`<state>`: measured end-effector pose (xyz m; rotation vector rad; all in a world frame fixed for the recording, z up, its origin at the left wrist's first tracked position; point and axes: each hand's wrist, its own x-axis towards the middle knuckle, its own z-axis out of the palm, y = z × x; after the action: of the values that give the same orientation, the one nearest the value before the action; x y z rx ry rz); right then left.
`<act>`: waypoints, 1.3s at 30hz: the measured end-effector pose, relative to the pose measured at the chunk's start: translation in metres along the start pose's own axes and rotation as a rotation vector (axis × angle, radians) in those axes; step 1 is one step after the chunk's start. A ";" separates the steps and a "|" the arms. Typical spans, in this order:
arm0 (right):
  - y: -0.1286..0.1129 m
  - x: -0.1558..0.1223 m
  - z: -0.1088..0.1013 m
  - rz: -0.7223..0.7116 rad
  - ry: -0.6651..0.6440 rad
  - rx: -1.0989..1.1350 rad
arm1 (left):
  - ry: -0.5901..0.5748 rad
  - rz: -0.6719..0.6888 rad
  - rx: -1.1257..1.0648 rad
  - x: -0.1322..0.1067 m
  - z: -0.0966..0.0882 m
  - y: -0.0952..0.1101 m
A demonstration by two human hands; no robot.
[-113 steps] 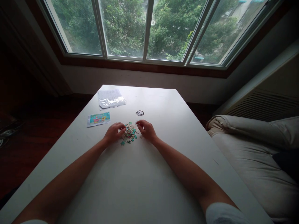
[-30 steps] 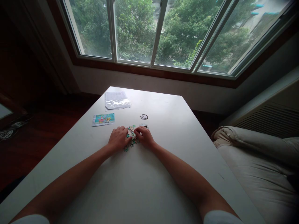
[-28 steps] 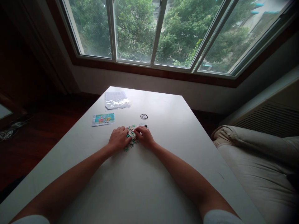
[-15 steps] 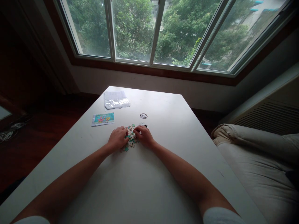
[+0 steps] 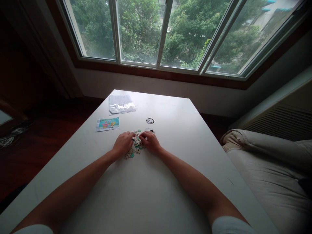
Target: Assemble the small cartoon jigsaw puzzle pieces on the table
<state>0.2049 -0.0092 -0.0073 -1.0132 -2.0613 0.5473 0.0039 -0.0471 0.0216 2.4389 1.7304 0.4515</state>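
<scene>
- My left hand lies palm down on the left edge of the puzzle pile, fingers curled into the pieces.
- My right hand rests on the pile's right edge, fingertips meeting the left ones over the middle; whether either pinches a piece I cannot tell.
- The pile sits mid-table, between my hands.
- A picture card lies left of the hands, a plastic bag beyond it.
- Two small round lids lie just past my right hand.
</scene>
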 end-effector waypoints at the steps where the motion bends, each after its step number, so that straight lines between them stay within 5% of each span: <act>1: 0.000 0.000 0.000 0.003 -0.003 -0.001 | 0.003 0.013 -0.006 0.000 0.000 0.000; 13: 0.000 0.000 -0.001 0.000 -0.024 -0.023 | 0.041 -0.007 0.071 0.009 -0.012 -0.024; 31: 0.000 -0.001 0.000 -0.006 -0.031 -0.017 | -0.035 -0.027 -0.045 0.010 -0.013 -0.029; 39: 0.001 -0.001 0.000 -0.004 -0.038 -0.025 | 0.034 -0.039 -0.130 0.008 -0.006 -0.023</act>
<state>0.2054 -0.0094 -0.0079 -1.0199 -2.1082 0.5436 -0.0159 -0.0323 0.0224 2.3170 1.7012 0.5851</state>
